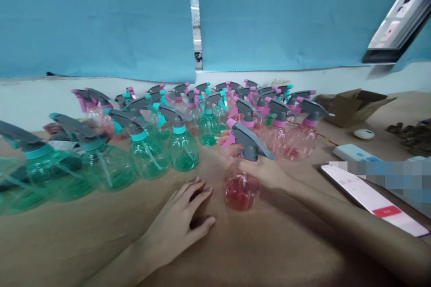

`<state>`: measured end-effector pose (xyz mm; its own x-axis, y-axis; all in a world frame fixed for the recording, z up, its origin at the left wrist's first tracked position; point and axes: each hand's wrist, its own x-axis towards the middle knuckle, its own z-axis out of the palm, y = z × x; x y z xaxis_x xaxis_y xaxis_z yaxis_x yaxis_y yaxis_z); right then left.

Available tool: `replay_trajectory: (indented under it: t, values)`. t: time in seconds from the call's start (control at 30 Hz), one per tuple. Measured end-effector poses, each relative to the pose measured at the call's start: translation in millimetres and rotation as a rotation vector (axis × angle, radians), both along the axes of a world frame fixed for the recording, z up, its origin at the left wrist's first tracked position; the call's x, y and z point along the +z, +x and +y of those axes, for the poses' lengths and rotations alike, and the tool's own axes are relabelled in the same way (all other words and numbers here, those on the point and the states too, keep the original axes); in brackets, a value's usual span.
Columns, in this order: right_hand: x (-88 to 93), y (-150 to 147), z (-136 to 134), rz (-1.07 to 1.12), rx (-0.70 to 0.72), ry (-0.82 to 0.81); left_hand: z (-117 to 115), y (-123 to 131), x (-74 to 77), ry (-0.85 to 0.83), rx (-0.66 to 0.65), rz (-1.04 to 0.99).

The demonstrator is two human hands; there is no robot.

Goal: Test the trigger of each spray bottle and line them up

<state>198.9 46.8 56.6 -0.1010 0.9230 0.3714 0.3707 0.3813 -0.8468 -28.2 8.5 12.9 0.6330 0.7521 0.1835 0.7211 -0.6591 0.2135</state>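
In the head view, my right hand point(259, 170) is wrapped round the neck of a pink spray bottle point(241, 190). That bottle has a grey head with a pink nozzle and trigger, and it is close to upright over the table. My left hand point(183, 215) lies on the tabletop to its left, fingers spread, holding nothing. Just beyond the left hand stands a green spray bottle point(183, 150) with a turquoise collar. Another pink spray bottle point(299, 141) is behind my right hand, to the right.
Several green and pink spray bottles stand in rows across the back and left of the table point(111, 242). To the right are a lit phone point(373, 202), a pale blue box point(357, 152), a white oval object point(364, 134), an open cardboard box point(353, 107) and a dark pile point(409, 136).
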Motion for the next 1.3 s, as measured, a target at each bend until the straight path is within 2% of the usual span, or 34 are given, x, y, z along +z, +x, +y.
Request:
replay_trajectory:
  t: [0.17,0.5,0.83,1.07,1.3]
  values:
    - [2.4,-0.9,0.2,0.041,0.058,0.018,0.2,0.7,0.4,-0.005,0.003,-0.024]
    - [-1.4,-0.6,1.6,0.052,0.076,-0.034,-0.1,0.0,-0.7,-0.005,0.004,-0.001]
    - [1.3,-1.3,0.7,0.054,0.090,-0.013,-0.1,0.1,-0.2,-0.003,0.002,0.025]
    - [-1.5,1.1,3.4,0.027,0.115,-0.072,1.0,-0.2,-0.7,0.010,-0.007,0.027]
    - [8.1,1.4,-0.6,0.056,0.181,-0.063,0.8,-0.7,-1.3,0.016,-0.007,0.032]
